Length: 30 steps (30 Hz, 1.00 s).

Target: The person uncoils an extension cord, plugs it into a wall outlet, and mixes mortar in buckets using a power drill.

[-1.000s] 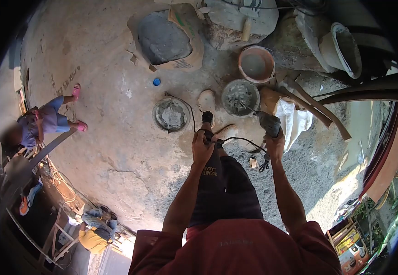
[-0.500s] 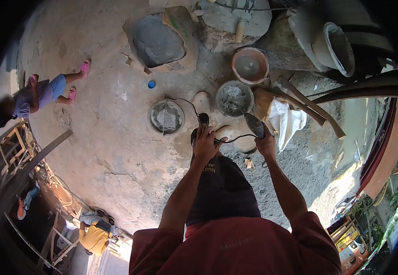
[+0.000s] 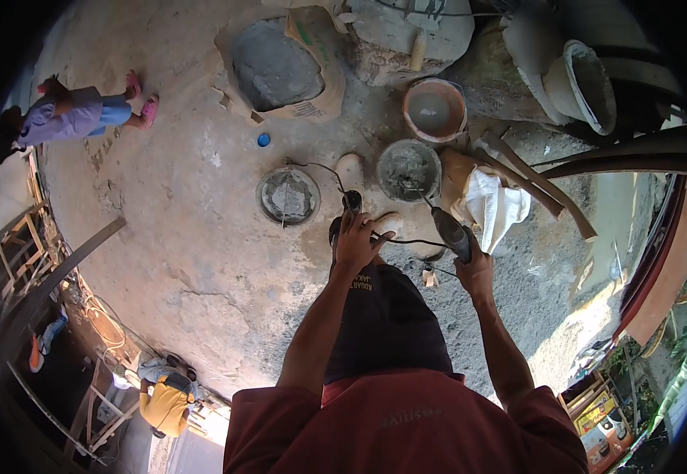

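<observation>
My right hand point(image 3: 476, 272) is wrapped round the rear of a dark power drill point(image 3: 451, 232), whose thin shaft reaches up into a bucket of grey wet mix point(image 3: 408, 169). My left hand point(image 3: 355, 246) rests at my knee with bent fingers, near the black cable; what it holds, if anything, is hidden. The cable runs between the two hands. Left of my foot stands another bucket point(image 3: 288, 196) with grey mix and a thin rod across it. An orange-rimmed bucket point(image 3: 435, 110) of grey liquid is behind the mixing bucket.
An open paper sack of grey powder point(image 3: 276, 67) lies at the top. A white sack point(image 3: 492, 207) and curved wooden pieces point(image 3: 545, 186) are right of the buckets. One person point(image 3: 67, 117) stands at the left; another in yellow point(image 3: 166, 407) is at the lower left.
The drill and my right hand have shifted slightly right and down since the last frame, with its shaft still over the bucket. The person at the left has turned and moved.
</observation>
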Each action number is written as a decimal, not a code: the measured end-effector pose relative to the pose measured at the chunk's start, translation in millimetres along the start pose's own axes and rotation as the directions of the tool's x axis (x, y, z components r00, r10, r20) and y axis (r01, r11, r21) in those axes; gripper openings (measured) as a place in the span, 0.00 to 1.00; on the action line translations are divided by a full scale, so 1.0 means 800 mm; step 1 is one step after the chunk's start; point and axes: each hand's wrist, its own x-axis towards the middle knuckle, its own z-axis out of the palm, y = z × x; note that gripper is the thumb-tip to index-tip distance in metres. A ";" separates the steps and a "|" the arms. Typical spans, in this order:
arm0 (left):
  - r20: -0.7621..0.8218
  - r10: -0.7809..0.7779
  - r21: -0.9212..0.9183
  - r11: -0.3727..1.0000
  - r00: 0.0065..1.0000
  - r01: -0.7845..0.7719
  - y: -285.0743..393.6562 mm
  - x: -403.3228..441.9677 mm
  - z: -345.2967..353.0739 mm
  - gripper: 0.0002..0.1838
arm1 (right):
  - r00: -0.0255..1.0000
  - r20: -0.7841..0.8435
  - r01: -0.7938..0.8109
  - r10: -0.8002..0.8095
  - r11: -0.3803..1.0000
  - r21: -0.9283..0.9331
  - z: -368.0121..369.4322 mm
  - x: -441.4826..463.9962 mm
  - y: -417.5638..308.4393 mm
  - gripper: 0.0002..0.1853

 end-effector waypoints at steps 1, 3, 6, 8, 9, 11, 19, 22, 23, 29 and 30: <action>0.032 -0.009 -0.003 1.000 0.999 0.010 -0.001 -0.001 0.000 0.24 | 0.999 0.029 -0.032 0.033 0.998 -0.056 -0.005 -0.003 0.001 0.37; 0.047 -0.022 0.009 1.000 0.999 0.022 0.000 0.000 0.000 0.25 | 0.997 0.058 0.061 -0.054 0.991 -0.123 -0.006 0.004 0.011 0.38; 0.052 -0.029 0.009 1.000 0.998 0.029 0.004 0.002 -0.006 0.25 | 0.966 0.174 0.232 -0.190 0.937 -0.260 0.010 0.026 0.034 0.41; 0.041 -0.023 -0.010 1.000 0.999 0.023 0.006 0.002 -0.004 0.24 | 0.939 0.258 0.309 -0.230 0.892 -0.331 0.030 0.043 0.050 0.43; 0.030 -0.027 0.000 1.000 0.999 0.027 0.006 0.001 -0.003 0.23 | 0.918 0.299 0.367 -0.261 0.847 -0.384 0.040 0.049 0.056 0.43; 0.014 -0.024 0.012 1.000 1.000 0.024 0.006 0.004 -0.001 0.23 | 0.903 0.323 0.403 -0.284 0.821 -0.405 0.054 0.054 0.060 0.43; 0.030 0.003 0.061 0.998 1.000 -0.005 -0.008 0.000 0.010 0.21 | 0.768 -0.044 -0.348 0.639 0.474 0.809 0.088 0.091 0.052 0.09; 0.022 0.022 0.050 0.998 1.000 -0.023 -0.008 -0.002 0.011 0.20 | 0.668 0.129 -0.411 0.733 0.219 0.885 0.072 0.098 0.059 0.11; 0.020 0.019 0.048 0.999 1.000 -0.020 -0.009 -0.003 0.011 0.20 | 0.673 0.125 -0.404 0.729 0.220 0.888 0.071 0.094 0.062 0.10; 0.005 0.046 0.044 0.998 0.999 -0.046 -0.006 -0.002 0.006 0.20 | 0.943 -0.162 -0.189 0.291 0.868 0.459 0.028 0.056 0.049 0.23; 0.022 0.035 0.036 0.999 0.999 -0.036 -0.003 0.001 0.002 0.20 | 0.981 -0.169 -0.059 0.097 0.974 0.219 0.012 0.051 0.042 0.28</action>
